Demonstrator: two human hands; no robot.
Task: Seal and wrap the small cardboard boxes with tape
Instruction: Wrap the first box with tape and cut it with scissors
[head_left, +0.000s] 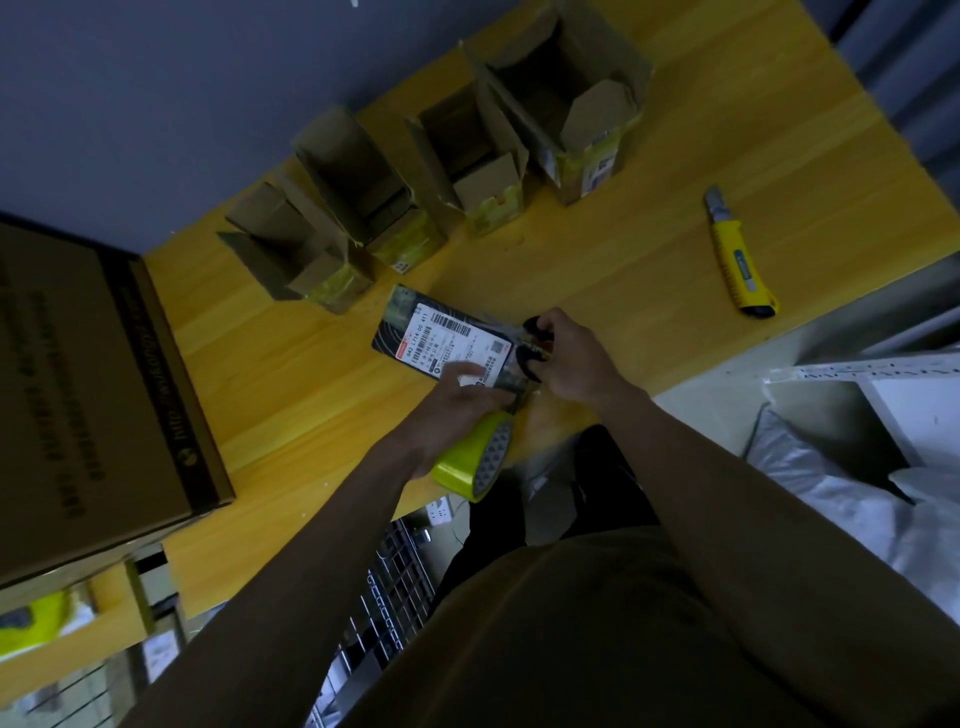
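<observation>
At frame centre, left hand (457, 400) grips labelled parcel (447, 338) and tape roll (475, 457); right hand (566, 358) grips scissors (532, 348). A slanted cut could leave the tape strip ragged.

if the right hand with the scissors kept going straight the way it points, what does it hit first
The right hand holds black scissors pointing left toward the labelled package, which lies right at the blades. It would probably meet that package first, beside the left hand. Depth is hard to judge.

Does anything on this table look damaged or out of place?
Nothing looks damaged. Only the yellow utility knife lies apart at the right while the right hand holds scissors at the labelled box.
</observation>
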